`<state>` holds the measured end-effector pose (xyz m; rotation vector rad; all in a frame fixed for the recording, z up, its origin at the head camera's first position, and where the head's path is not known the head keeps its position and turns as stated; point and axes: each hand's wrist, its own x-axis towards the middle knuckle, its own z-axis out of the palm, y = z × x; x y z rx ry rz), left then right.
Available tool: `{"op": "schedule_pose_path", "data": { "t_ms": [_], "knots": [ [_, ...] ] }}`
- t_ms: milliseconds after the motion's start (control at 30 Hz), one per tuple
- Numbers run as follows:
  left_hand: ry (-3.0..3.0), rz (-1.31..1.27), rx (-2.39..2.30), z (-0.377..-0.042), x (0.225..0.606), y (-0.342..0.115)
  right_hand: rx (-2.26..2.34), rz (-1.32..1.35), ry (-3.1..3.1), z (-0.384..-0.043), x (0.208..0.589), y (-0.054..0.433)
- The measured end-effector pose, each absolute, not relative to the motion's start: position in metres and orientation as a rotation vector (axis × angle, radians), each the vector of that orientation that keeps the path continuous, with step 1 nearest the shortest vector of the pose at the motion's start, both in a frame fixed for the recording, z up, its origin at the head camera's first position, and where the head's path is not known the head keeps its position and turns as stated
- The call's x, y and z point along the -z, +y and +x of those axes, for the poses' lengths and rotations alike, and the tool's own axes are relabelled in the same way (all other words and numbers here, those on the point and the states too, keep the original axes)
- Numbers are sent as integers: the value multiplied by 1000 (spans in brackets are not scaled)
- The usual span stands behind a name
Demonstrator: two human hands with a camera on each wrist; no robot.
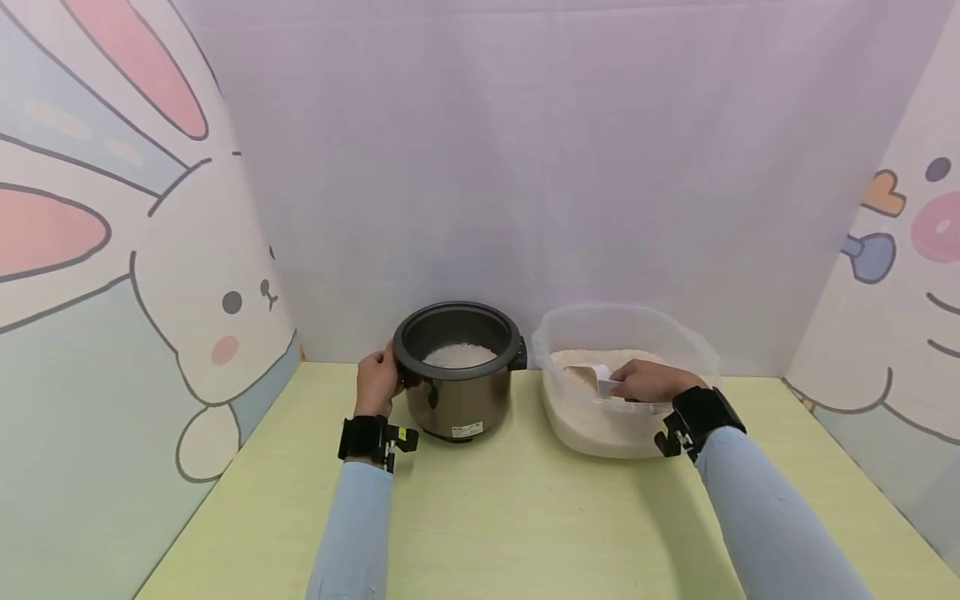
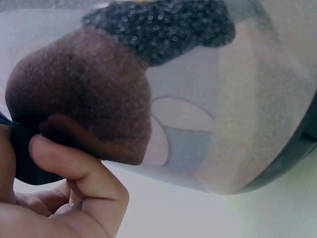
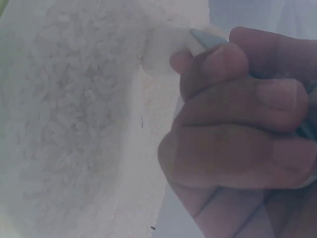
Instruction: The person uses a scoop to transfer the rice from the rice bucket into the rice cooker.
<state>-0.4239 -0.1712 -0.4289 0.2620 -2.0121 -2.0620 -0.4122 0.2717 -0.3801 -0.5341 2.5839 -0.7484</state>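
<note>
A dark, shiny rice cooker stands lidless at the back of the table, with white rice inside. My left hand grips its left side; close up in the left wrist view, the fingers curl about a black side handle. To the right is a translucent plastic bin holding a lot of rice. Over its near rim reaches my right hand, fingers curled round the handle of a white scoop. The scoop's head sits at the rice surface, partly sunk in it.
The pale yellow-green table reaches back to a plain light curtain. Cartoon-printed panels stand on both sides, the left one with a rabbit. A narrow gap separates cooker and bin. Each wrist wears a black camera strap.
</note>
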Motion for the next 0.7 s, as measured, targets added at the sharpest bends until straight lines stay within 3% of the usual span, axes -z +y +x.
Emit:
{"op": "schedule_pose_path", "data": {
  "t_ms": [700],
  "knots": [
    [-2027,274,2050,-426,430,-172,1169,-474,2348,-407,375,275]
  ]
}}
